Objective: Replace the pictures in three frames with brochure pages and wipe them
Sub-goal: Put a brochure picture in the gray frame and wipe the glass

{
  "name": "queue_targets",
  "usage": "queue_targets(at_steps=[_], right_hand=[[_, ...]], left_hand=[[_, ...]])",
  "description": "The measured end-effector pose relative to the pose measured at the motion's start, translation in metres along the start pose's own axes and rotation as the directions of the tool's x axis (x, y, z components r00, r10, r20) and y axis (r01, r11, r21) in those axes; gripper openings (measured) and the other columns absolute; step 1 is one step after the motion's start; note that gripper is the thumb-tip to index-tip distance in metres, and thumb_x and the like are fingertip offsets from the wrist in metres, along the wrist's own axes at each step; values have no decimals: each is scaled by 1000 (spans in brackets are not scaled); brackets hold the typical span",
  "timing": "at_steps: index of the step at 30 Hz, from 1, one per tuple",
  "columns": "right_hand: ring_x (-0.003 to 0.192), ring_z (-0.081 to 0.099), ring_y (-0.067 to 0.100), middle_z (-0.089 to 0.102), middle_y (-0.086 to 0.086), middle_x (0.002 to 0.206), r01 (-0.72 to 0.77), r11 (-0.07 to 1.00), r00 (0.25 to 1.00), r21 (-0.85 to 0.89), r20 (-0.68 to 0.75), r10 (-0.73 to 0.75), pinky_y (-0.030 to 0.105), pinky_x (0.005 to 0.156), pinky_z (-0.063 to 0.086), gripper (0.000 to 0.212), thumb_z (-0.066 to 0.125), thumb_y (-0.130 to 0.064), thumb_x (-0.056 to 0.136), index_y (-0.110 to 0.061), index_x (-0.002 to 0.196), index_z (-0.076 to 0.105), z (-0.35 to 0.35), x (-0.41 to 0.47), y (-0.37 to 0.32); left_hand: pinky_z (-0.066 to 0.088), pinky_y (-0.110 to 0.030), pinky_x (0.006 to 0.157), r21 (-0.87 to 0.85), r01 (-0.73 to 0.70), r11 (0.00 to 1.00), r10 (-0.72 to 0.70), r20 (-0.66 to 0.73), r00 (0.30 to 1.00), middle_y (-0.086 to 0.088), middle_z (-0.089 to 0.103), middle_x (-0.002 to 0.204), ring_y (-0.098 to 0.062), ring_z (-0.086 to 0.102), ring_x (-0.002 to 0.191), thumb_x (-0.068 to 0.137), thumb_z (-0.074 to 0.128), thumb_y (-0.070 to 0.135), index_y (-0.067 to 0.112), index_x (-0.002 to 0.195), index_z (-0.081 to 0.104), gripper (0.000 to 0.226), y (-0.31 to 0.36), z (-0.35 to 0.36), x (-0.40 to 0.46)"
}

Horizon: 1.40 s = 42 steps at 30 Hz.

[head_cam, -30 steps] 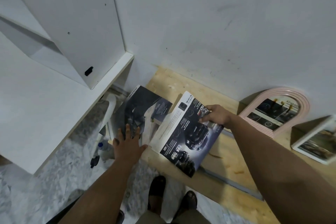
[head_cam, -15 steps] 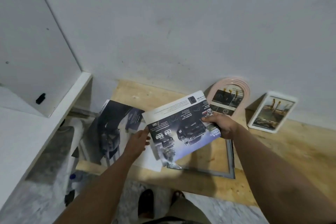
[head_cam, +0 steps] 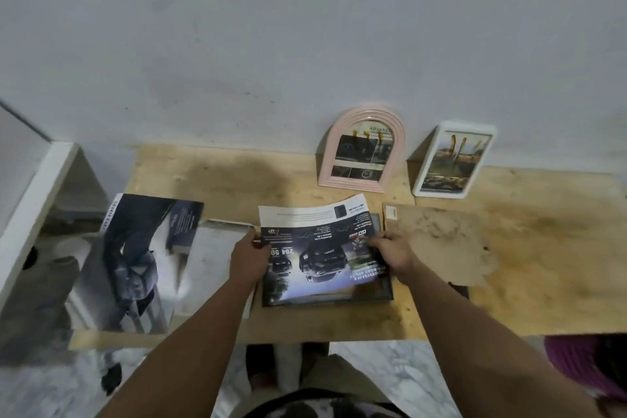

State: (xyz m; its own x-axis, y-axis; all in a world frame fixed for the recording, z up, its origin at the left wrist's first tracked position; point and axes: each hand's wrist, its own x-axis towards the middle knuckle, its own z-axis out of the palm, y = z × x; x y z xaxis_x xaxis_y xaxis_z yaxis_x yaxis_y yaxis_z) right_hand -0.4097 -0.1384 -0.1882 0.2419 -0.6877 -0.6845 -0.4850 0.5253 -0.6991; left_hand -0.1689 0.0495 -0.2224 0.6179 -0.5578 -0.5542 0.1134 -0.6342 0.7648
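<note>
Page (head_cam: 319, 248) now down over the dark frame (head_cam: 373, 299) at the front-middle of the desk (head_cam: 237, 180); a second ago held in the air off to the left, right hand only, left hand flat on the brochure (head_cam: 135, 248). Both hands on the page now: left hand (head_cam: 249, 256) pinching its left edge, thumb on top; right hand (head_cam: 393, 251) pressing its right side, fingers spread, closed on the sheet rather than open. Far edge of the page curling up, not yet flat; page seems larger than the frame opening, overhanging at the far side. Backing board (head_cam: 441, 241) lying loose just right of the frame, so frame open and ready. Pink arched frame (head_cam: 361, 146) and white frame (head_cam: 453, 163) leaning on the wall behind, pictures in both; pink one seems to carry brochure print already, white one hard to tell. Likely meaning: fitting stage for this frame begun, with sizing or trimming, closing and wiping yet to come.
</note>
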Motion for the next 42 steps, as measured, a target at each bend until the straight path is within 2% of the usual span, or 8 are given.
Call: queue_targets(at_steps=[5, 10, 17, 25, 30, 34, 37, 42], right_hand=[[94, 70, 33, 74, 23, 106, 9, 969, 995, -249, -96, -34, 43, 89, 59, 24, 66, 15, 84, 6, 106, 73, -7, 15, 19], [94, 70, 28, 76, 9, 102, 10, 839, 991, -544, -104, -80, 40, 90, 58, 23, 80, -9, 82, -12, 104, 73, -17, 17, 28], [105, 69, 29, 72, 2, 116, 12, 597, 986, -802, -91, -142, 41, 86, 58, 63, 82, -35, 81, -25, 133, 49, -17, 12, 27], [103, 68, 28, 67, 4, 116, -6, 394, 990, -919, -61, -129, 37, 78, 54, 63, 78, -32, 84, -23, 134, 41, -20, 15, 24], [129, 47, 32, 42, 9, 145, 197, 260, 957, -945, 127, -262, 45, 100, 51, 75, 74, -37, 86, -27, 148, 34, -16, 17, 26], [133, 41, 31, 40, 7, 146, 304, 129, 935, -944, 269, -233, 48, 107, 43, 60, 60, -44, 91, -29, 146, 43, -6, 18, 32], [134, 40, 31, 40, 7, 145, 299, 116, 940, -947, 271, -207, 48, 108, 42, 57, 56, -48, 92, -28, 144, 46, -4, 17, 35], [130, 47, 26, 50, 3, 143, 329, 260, 922, -908, 250, -295, 42, 103, 49, 48, 57, -38, 94, -29, 141, 53, -19, 14, 26]], left_hand=[[53, -35, 76, 214, -40, 976, 44, -15, 999, 0, 72, 93, -19, 67, 84, 90, 61, 20, 28, 98, 64, 12, -7, 10, 2], [54, -36, 76, 464, -84, 882, 93, 2, 996, -2, 67, 93, -23, 66, 86, 86, 58, 19, 25, 108, 64, 24, -13, 16, 7], [50, -36, 70, 665, -103, 739, 142, -6, 990, 0, 49, 96, -29, 63, 85, 85, 61, 30, 28, 125, 45, 43, -8, 29, -1], [54, -45, 76, 774, -81, 628, 154, -21, 988, -9, 49, 114, -31, 54, 103, 84, 64, 29, 17, 137, 41, 58, -2, 36, -8], [51, -48, 93, 852, -157, 500, 201, 62, 978, -11, 31, 156, -38, 41, 130, 86, 65, 38, 16, 152, 33, 76, -4, 34, -4], [46, -49, 103, 837, -239, 492, 197, 161, 967, -5, 29, 162, -35, 34, 140, 89, 63, 41, 22, 150, 39, 69, -9, 35, 0], [47, -50, 101, 834, -257, 488, 195, 183, 964, -2, 30, 161, -33, 34, 140, 88, 63, 44, 24, 147, 43, 66, -9, 35, 1], [45, -51, 104, 829, -245, 503, 199, 165, 966, -2, 32, 161, -32, 34, 142, 89, 62, 41, 27, 148, 44, 63, -6, 32, 2]])
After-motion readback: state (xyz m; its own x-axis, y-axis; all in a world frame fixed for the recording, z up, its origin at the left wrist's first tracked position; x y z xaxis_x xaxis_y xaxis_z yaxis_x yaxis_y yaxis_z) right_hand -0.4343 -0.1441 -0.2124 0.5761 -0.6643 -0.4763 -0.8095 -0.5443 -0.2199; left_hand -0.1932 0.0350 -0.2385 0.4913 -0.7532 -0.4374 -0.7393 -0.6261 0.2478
